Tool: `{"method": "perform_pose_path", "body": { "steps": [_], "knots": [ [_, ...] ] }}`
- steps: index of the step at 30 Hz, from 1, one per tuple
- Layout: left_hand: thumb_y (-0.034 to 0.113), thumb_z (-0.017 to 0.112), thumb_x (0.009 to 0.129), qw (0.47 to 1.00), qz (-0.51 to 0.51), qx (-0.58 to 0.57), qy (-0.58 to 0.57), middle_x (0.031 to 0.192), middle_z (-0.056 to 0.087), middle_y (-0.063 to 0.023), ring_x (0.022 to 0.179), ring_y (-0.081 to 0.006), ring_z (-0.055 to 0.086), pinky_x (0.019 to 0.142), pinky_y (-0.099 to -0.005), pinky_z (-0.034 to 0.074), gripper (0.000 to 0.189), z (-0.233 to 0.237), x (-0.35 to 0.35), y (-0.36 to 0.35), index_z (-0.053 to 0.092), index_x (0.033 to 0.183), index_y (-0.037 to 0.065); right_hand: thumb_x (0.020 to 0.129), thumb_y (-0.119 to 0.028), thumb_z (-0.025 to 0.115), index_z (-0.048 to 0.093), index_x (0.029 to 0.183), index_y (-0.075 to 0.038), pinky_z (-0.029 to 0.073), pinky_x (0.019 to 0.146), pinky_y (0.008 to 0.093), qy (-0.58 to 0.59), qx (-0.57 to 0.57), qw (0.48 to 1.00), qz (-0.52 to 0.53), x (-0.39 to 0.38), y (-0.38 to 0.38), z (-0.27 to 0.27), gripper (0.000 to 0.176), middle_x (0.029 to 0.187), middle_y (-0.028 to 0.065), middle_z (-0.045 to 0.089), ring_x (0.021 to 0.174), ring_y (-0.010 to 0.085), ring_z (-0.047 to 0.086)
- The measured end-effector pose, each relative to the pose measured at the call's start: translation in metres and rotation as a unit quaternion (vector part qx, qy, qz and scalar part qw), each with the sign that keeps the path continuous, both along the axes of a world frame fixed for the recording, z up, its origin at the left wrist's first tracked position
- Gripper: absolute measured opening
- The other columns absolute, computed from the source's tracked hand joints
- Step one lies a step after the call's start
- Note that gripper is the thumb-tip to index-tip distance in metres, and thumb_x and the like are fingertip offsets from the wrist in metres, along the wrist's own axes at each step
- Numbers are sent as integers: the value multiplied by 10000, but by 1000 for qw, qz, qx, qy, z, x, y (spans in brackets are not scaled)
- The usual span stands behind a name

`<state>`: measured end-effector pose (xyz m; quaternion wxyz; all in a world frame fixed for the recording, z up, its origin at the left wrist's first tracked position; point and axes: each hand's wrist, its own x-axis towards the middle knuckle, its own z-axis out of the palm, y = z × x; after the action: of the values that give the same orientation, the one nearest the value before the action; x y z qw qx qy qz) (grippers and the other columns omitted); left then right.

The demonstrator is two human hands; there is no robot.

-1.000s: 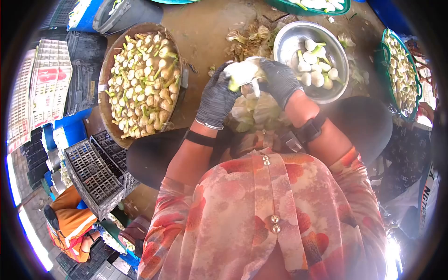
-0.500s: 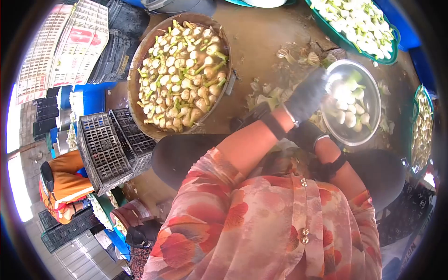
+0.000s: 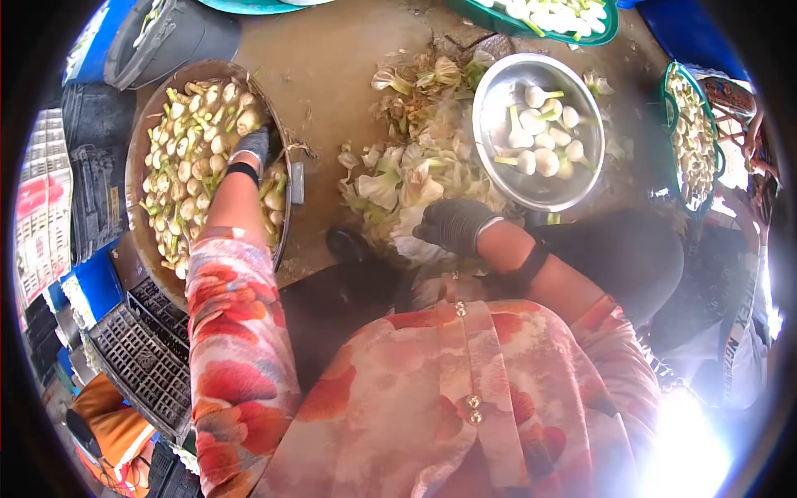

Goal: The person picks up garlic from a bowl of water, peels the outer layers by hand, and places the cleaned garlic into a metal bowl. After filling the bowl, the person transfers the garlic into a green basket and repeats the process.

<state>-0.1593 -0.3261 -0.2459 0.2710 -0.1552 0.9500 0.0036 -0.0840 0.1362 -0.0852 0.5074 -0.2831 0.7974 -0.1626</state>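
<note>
At the left, my left hand (image 3: pixel 253 146) in a dark glove reaches over the right part of a round tub (image 3: pixel 286 199) full of garlic bulbs, its fingers on a brownish bulb (image 3: pixel 248 122). My right hand (image 3: pixel 452 226), gloved too, is closed above the heap of peelings (image 3: pixel 419 178) in front of my body; whatever it holds is hidden. Right of the heap, a shiny metal bowl (image 3: pixel 490 170) contains several pale, trimmed bulbs (image 3: pixel 545 159) with short green stems. Neither hand touches this bowl.
Green baskets of bulbs stand at the top (image 3: pixel 614 25) and far right (image 3: pixel 671 124). Stacked black crates (image 3: pixel 141 353) and a grey bucket (image 3: pixel 178 46) are at the left. A person in orange (image 3: pixel 112 419) is at lower left; other people are partly visible at far right.
My left hand has moved left from the metal bowl to the tub. My right hand has come away from beside the bowl to the peelings. The view has shifted, showing more on the right.
</note>
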Motion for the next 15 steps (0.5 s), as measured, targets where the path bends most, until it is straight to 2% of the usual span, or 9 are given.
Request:
{"method": "perform_pose_path", "body": {
  "steps": [2, 3, 4, 7, 8, 10, 12, 13, 15],
  "knots": [
    [339, 385, 975, 997, -66, -11, 29, 1278, 585, -195, 1183, -357, 560, 963, -456, 462, 421, -24, 7, 11, 571, 1283, 119, 923, -479, 469, 681, 1054, -37, 467, 912, 454, 3, 1, 1000, -27, 0, -1, 6, 507, 1103, 201, 664, 1049, 375, 616],
    [304, 402, 965, 998, -35, 3, 56, 1253, 599, -193, 1167, -366, 567, 954, -460, 470, 392, -59, 8, -4, 584, 1260, 120, 924, -477, 468, 681, 1052, -35, 468, 910, 454, 3, -3, 999, -36, -1, -3, 9, 507, 1098, 203, 665, 1047, 376, 616],
    [299, 403, 962, 998, -51, -20, 41, 1208, 620, -193, 1128, -371, 586, 939, -464, 478, 388, -33, 11, 4, 584, 1252, 114, 929, -462, 476, 674, 1073, -35, 471, 906, 450, -11, 19, 1000, -13, -6, -8, 13, 492, 1106, 199, 664, 1046, 373, 618],
    [306, 425, 959, 998, -49, -6, 38, 1128, 652, -189, 1027, -371, 630, 899, -466, 497, 368, 43, 23, 24, 603, 1207, 101, 935, -451, 491, 659, 1121, -45, 471, 904, 450, 65, -98, 992, 50, 6, 9, -38, 477, 1127, 196, 658, 1041, 373, 620],
    [315, 441, 963, 991, 49, 88, 84, 1111, 657, -192, 1002, -367, 637, 883, -460, 500, 352, 48, 30, 17, 618, 1189, 110, 933, -439, 512, 650, 1137, -40, 472, 907, 441, 76, -107, 991, 25, 4, 8, -40, 469, 1133, 198, 656, 1049, 365, 620],
    [333, 511, 953, 962, 133, 184, 149, 1011, 666, -181, 919, -334, 645, 789, -424, 504, 326, 93, 42, 32, 647, 1123, 91, 928, -419, 554, 624, 1175, -26, 475, 913, 420, 92, -135, 985, -47, 2, 5, -38, 470, 1144, 202, 652, 1061, 350, 623],
    [351, 581, 943, 927, 186, 272, 177, 911, 676, -171, 836, -301, 654, 695, -388, 507, 317, 152, 54, 72, 675, 1058, 71, 922, -404, 593, 586, 1222, -3, 478, 917, 397, 94, -195, 965, -148, -4, -5, -24, 501, 1148, 208, 650, 1064, 332, 628],
    [366, 615, 925, 885, 280, 339, 155, 886, 674, -157, 838, -277, 658, 661, -366, 508, 336, 196, 59, 111, 674, 1051, 60, 918, -397, 612, 565, 1249, 11, 480, 919, 385, 91, -229, 947, -204, -9, -11, -10, 527, 1149, 211, 649, 1063, 323, 631],
    [384, 650, 894, 912, 120, 344, 191, 891, 677, -136, 841, -260, 662, 641, -340, 512, 358, 202, 83, 140, 673, 1064, 70, 894, -386, 674, 456, 1345, 35, 484, 927, 365, 78, -290, 916, -267, -14, -18, 21, 654, 1186, 174, 629, 1020, 275, 638]
  ]
}}
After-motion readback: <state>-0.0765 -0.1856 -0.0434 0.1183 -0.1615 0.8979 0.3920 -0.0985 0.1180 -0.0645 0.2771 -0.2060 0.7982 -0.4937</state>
